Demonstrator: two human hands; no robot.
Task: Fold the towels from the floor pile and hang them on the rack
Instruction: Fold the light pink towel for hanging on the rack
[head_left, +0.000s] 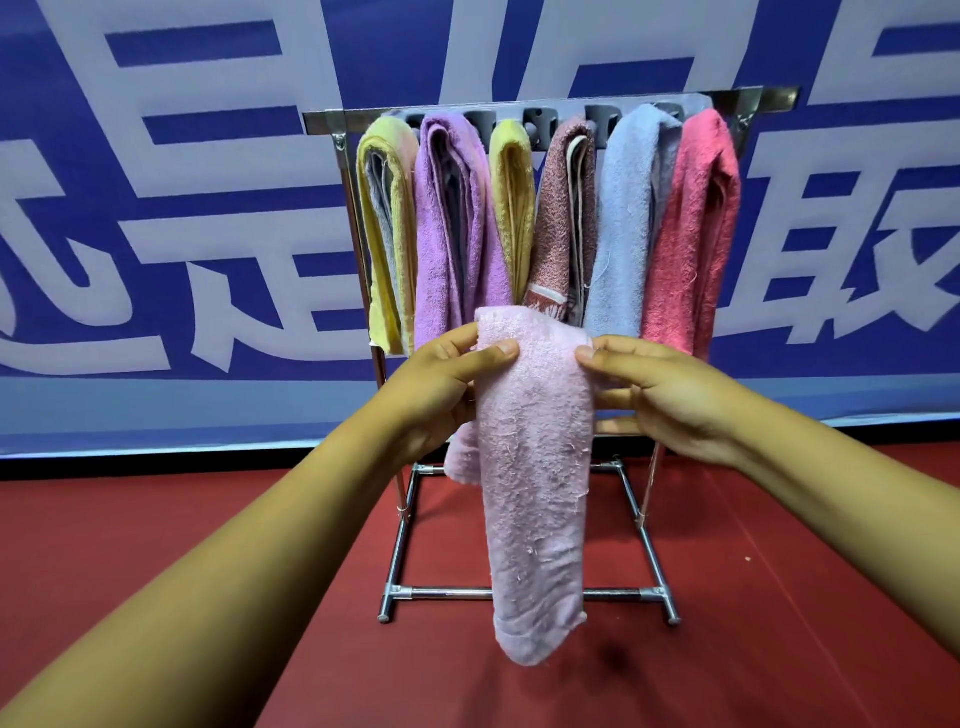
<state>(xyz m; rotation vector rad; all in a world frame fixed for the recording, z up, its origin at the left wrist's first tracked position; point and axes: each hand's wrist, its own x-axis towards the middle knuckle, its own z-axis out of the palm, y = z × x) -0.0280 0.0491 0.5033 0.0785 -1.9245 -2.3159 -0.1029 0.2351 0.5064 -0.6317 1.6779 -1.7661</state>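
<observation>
A light pink towel (535, 467), folded into a long narrow strip, hangs down in front of me. My left hand (441, 384) pinches its upper left edge, thumb in front. On the upper right edge my right hand (660, 389) pinches it the same way. Behind it stands a metal towel rack (332, 122) with several folded towels draped over its top: yellow (387, 234), purple (457, 228), another yellow (514, 208), a speckled red one (563, 218), light blue (626, 223) and coral pink (693, 228). The floor pile is out of view.
The rack's chrome base frame (524, 592) rests on a red floor (156, 519). A blue banner with large white characters (182, 208) covers the wall right behind the rack.
</observation>
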